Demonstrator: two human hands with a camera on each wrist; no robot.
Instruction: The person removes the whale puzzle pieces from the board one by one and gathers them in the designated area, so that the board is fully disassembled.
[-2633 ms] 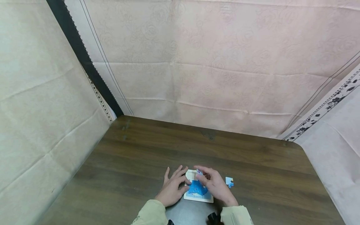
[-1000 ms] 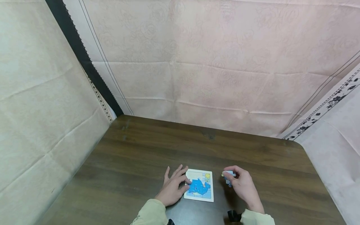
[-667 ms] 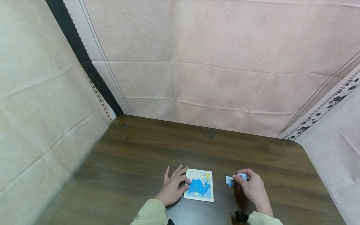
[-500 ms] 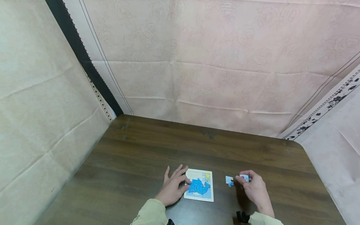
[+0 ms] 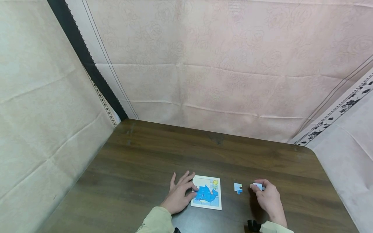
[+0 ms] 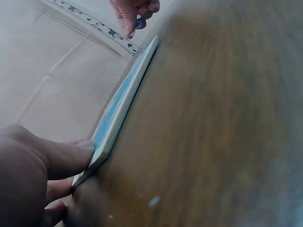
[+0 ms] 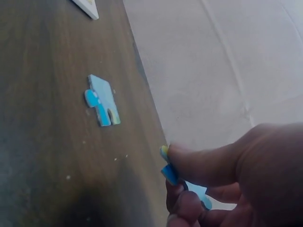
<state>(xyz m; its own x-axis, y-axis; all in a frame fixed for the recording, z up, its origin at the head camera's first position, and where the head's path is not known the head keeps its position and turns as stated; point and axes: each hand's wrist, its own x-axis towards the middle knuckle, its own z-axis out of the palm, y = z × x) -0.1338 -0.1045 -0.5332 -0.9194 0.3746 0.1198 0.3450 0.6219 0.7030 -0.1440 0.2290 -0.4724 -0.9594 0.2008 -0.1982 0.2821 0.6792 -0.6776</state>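
In the head view a small whale jigsaw puzzle (image 5: 206, 193) lies in its white frame near the table's front edge. My left hand (image 5: 181, 194) rests at the frame's left side, fingers spread, thumb and index fingertips touching the puzzle; the left wrist view has the thumb (image 6: 71, 158) on its corner. To the right, my right hand (image 5: 268, 197) pinches a pale blue puzzle piece (image 5: 258, 186) between thumb and fingers, above the table. Its blue and yellow edges (image 7: 168, 174) show in the right wrist view, the rest largely covered. Another puzzle piece (image 5: 238, 188) lies loose between puzzle and right hand.
The brown wooden table (image 5: 163, 155) stretches back to a pale patterned cloth (image 5: 227, 81) hanging behind it. More cloth hangs at the left (image 5: 52, 129) and right (image 5: 346, 155) sides. A black band is on the right wrist (image 5: 253, 226).
My right hand has carried its puzzle piece from above the puzzle rightward, passing over the loose piece and stopping beyond it. My left hand has stayed at the frame.
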